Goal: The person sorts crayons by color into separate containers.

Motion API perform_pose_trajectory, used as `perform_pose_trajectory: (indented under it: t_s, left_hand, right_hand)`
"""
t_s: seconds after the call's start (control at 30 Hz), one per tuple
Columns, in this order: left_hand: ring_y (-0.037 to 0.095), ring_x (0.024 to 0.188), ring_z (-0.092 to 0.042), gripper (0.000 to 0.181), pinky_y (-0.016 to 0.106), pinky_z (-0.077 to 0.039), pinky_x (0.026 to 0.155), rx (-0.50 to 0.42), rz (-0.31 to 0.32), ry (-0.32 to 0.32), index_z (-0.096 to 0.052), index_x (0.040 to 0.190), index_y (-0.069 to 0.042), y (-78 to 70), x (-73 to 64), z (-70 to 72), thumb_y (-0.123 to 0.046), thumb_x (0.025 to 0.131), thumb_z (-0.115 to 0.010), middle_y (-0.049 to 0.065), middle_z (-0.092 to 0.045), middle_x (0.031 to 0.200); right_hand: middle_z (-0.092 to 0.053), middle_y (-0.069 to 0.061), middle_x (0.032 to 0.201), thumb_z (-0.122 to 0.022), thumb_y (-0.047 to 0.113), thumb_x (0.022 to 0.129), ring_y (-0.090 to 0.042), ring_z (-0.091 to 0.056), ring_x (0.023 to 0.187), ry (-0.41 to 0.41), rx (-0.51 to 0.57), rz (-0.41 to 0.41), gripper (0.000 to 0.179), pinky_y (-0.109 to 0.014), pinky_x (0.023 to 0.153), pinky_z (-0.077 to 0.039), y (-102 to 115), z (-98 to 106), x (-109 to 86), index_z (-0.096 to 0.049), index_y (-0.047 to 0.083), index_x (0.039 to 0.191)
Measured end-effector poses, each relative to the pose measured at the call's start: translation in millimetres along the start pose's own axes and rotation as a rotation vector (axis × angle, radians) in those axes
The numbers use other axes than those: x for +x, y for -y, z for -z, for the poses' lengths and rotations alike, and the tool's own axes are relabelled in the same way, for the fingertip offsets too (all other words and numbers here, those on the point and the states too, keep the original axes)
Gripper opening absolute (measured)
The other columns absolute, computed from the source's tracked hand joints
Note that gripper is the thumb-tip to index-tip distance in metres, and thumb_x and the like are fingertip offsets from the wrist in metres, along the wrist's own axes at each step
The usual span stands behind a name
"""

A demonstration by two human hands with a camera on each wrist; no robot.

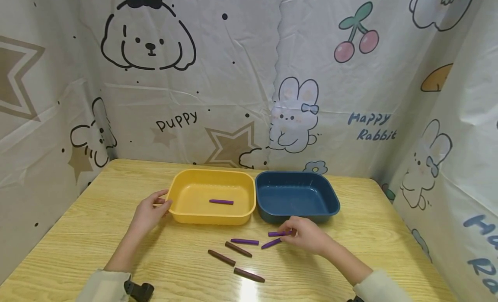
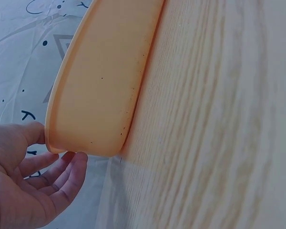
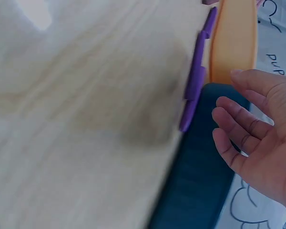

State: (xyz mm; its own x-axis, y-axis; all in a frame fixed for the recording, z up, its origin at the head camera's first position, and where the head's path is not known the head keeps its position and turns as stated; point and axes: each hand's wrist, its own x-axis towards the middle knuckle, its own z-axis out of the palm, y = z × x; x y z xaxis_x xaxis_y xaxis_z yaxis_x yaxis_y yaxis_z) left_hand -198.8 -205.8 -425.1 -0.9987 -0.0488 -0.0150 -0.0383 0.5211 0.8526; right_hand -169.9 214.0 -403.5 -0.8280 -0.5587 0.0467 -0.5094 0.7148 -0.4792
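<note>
My left hand (image 1: 149,211) holds the left end of the yellow bin (image 1: 212,219); in the left wrist view its thumb and fingers (image 2: 76,176) pinch the rim. One purple crayon (image 1: 221,202) lies inside that bin. My right hand (image 1: 305,235) hovers in front of the blue bin (image 1: 297,174), its fingertips overlapping two purple crayons (image 1: 271,243) in the head view. In the right wrist view the fingers (image 3: 243,119) are loosely bent, with nothing between them. A third purple crayon (image 1: 245,241) lies on the table to the left of these.
Three brown crayons (image 1: 249,274) lie on the wooden table (image 1: 186,271), in front of the bins. The two bins stand side by side near the table's back edge. A printed curtain (image 1: 233,98) hangs behind and along both sides.
</note>
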Motion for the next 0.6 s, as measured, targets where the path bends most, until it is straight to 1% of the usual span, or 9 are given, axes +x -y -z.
perform_pose_trajectory:
  t_s: [0.13, 0.27, 0.4, 0.5, 0.6]
  left_hand:
    - [0.019, 0.087, -0.063, 0.052, 0.029, -0.056, 0.074, 0.004, 0.000, -0.004, -0.039, 0.139, 0.002, -0.4, 0.6, -0.1, -0.022, 0.096, -0.053, 0.026, -0.053, 0.117]
    - [0.020, 0.087, -0.063, 0.051, 0.029, -0.056, 0.074, 0.003, 0.001, -0.007, -0.039, 0.139, 0.001, -0.3, 0.8, -0.4, -0.022, 0.096, -0.053, 0.026, -0.054, 0.117]
    - [0.021, 0.089, -0.063, 0.052, 0.029, -0.056, 0.075, 0.002, 0.008, -0.005, -0.039, 0.140, 0.001, 0.2, 0.0, -0.6, -0.023, 0.096, -0.053, 0.026, -0.054, 0.118]
    - [0.020, 0.089, -0.063, 0.052, 0.029, -0.056, 0.074, 0.007, 0.009, -0.006, -0.039, 0.140, 0.000, 0.4, -0.2, -0.6, -0.024, 0.096, -0.053, 0.025, -0.053, 0.118]
    - [0.019, 0.088, -0.062, 0.052, 0.028, -0.056, 0.074, 0.006, 0.007, -0.011, -0.039, 0.140, 0.001, 0.2, -0.2, -0.7, -0.023, 0.096, -0.053, 0.025, -0.053, 0.118]
  right_hand:
    - [-0.059, 0.000, 0.079, -0.071, 0.010, 0.080, -0.010, -0.051, 0.071, -0.016, -0.008, 0.016, 0.011, -0.018, 0.063, -0.043, -8.0, -10.3, -1.8, -0.071, 0.010, 0.091]
    - [-0.058, 0.002, 0.078, -0.071, 0.012, 0.080, -0.008, -0.048, 0.071, -0.020, -0.069, 0.029, 0.009, -0.019, 0.063, -0.042, -12.1, -18.0, -1.9, -0.072, 0.012, 0.090]
    - [-0.058, 0.004, 0.080, -0.071, 0.013, 0.081, -0.008, -0.048, 0.072, -0.015, -0.098, 0.028, 0.008, -0.019, 0.063, -0.042, -12.8, -22.1, -1.0, -0.072, 0.014, 0.089]
    - [-0.057, 0.004, 0.079, -0.071, 0.013, 0.080, -0.008, -0.048, 0.070, -0.025, -0.114, 0.041, 0.008, -0.018, 0.062, -0.042, -13.1, -24.0, 0.4, -0.072, 0.014, 0.089]
    - [-0.057, 0.004, 0.079, -0.072, 0.013, 0.080, -0.006, -0.047, 0.070, -0.035, -0.153, 0.056, 0.009, -0.018, 0.062, -0.042, -14.2, -26.5, 2.4, -0.072, 0.015, 0.088]
